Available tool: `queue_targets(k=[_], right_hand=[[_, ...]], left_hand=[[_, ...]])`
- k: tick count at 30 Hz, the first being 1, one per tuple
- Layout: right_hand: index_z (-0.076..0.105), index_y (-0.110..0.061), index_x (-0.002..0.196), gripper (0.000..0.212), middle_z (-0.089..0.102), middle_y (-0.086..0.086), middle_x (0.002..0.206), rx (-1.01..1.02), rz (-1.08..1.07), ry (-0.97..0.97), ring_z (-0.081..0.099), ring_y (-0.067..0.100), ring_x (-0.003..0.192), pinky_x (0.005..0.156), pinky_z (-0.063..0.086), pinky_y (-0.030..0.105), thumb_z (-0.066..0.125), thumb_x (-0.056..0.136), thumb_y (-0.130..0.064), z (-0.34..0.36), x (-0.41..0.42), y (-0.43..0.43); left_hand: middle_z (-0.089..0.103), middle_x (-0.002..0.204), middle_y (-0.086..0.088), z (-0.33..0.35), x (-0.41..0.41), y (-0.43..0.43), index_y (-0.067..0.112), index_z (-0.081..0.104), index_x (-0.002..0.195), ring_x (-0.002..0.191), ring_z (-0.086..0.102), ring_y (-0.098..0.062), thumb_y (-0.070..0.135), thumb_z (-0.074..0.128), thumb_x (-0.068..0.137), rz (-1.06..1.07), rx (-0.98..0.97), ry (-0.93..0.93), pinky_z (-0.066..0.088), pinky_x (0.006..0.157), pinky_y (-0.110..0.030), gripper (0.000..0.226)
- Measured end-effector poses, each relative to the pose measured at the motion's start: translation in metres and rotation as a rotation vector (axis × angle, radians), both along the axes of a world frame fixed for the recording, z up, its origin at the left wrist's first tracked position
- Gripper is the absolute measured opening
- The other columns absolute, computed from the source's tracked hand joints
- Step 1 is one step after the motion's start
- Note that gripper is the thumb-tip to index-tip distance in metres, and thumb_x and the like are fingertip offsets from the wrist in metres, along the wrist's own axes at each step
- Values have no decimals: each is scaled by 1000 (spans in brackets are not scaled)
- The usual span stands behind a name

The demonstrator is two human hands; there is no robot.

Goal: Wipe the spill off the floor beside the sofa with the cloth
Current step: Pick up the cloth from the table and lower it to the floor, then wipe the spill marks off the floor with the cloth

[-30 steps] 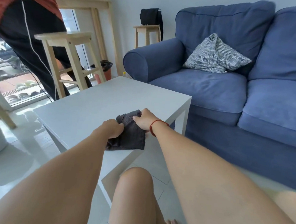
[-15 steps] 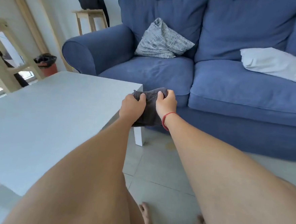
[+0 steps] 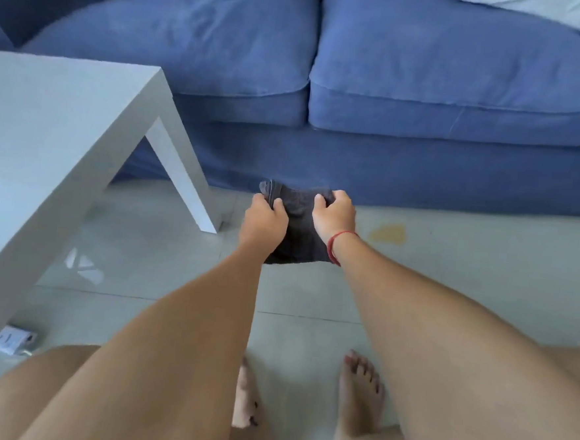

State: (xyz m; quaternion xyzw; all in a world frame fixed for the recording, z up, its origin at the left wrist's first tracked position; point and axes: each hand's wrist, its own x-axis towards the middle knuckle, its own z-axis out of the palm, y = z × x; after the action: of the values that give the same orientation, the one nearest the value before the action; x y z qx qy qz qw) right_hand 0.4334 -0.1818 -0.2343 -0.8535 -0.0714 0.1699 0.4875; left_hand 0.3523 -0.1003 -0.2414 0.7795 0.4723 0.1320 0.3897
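Dark grey cloth (image 3: 298,230), one piece, hangs above the floor (image 3: 449,282) in front of the sofa (image 3: 428,92), gripped at its top by two hands: left hand (image 3: 264,218) and right hand (image 3: 333,214), both curled closed on it. One yellowish spill (image 3: 388,233) lies just right of the cloth, near the sofa base.

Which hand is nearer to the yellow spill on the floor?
The right. The right hand grips the dark cloth just left of the spill; the left hand grips the cloth's far side, farther from it.
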Motion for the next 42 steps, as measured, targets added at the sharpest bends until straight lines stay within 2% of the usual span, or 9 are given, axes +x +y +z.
queue_targets(k=[10,13,16,21,24,27,30,34,42], right_hand=[[54,-3,105,25,64,20,112,-165,-14,116,61,39,101,81,47,36,48,96,-25,-114,24,1],[48,-5,120,33,59,18,124,-223,0,164,59,38,110,89,46,39,46,97,-28,-133,25,-1],[34,-8,139,50,44,15,141,-418,49,183,49,39,123,102,38,46,44,97,-33,-155,26,-3],[42,-11,137,44,38,13,147,-604,473,-96,41,30,133,109,34,44,41,98,-31,-198,13,0],[29,-17,147,52,13,10,161,-635,629,-211,17,25,147,118,17,48,38,99,-34,-226,7,11],[22,-22,150,57,7,7,162,-647,702,-255,6,26,149,119,8,52,36,99,-41,-252,-1,23],[24,-24,150,58,13,3,162,-627,682,-316,8,26,150,120,5,51,37,97,-44,-274,-9,23],[31,-23,149,61,25,2,159,-633,637,-489,21,26,148,119,14,50,37,95,-50,-296,-10,13],[32,-24,147,58,31,-1,157,-645,520,-516,26,25,146,118,16,49,35,94,-48,-303,-1,29]], left_hand=[[58,106,-16,-121,30,0,4,48,109,92,55,-32,36,39,96,-55,-123,152,45,76,-40,35],[58,110,-16,-139,28,3,5,46,113,95,55,-33,44,38,94,-83,-138,277,44,74,-39,44],[48,127,-20,-161,24,12,1,35,130,113,48,-36,51,34,93,-69,-241,403,42,90,-45,62],[33,145,-16,-199,15,29,6,28,139,131,30,-33,49,30,94,-125,-130,539,30,102,-51,62],[3,158,-10,-225,9,45,17,12,148,143,6,-28,48,28,95,-181,22,545,13,112,-51,63],[-4,158,-8,-249,5,67,22,7,150,144,-1,-26,47,27,96,-180,91,540,7,113,-48,63],[-4,158,-11,-268,9,87,22,8,149,143,-2,-28,45,29,95,-137,107,520,5,114,-50,62],[-17,156,-3,-291,9,89,32,-10,147,142,-16,-22,54,13,92,-105,190,581,-18,106,-50,63],[-19,156,0,-296,12,87,35,-11,146,141,-20,-20,51,11,92,-89,180,575,-18,107,-50,60]])
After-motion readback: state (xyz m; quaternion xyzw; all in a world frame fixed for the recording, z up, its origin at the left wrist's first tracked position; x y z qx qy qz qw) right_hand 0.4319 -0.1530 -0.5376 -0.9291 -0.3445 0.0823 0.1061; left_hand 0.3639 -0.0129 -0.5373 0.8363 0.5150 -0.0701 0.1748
